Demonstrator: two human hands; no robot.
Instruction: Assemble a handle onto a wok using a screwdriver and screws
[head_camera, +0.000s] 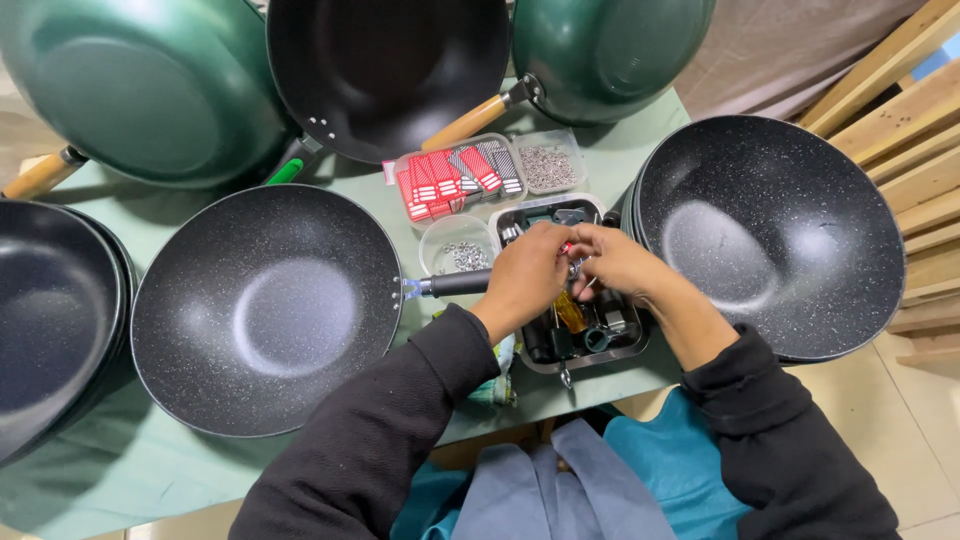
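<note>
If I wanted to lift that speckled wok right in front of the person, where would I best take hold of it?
Probably by its black handle, which sticks out level from the right rim of the wok. Come from the right and wrap your fingers around it. The bowl is wide, round and smooth, with nothing else to grip. The left hand sits at the handle's end, so it would be in your way.

Left hand (527, 278) and right hand (617, 262) meeting over parts tray (628, 345), speckled wok (265, 308) beside, green cloth table (120, 465)
</note>
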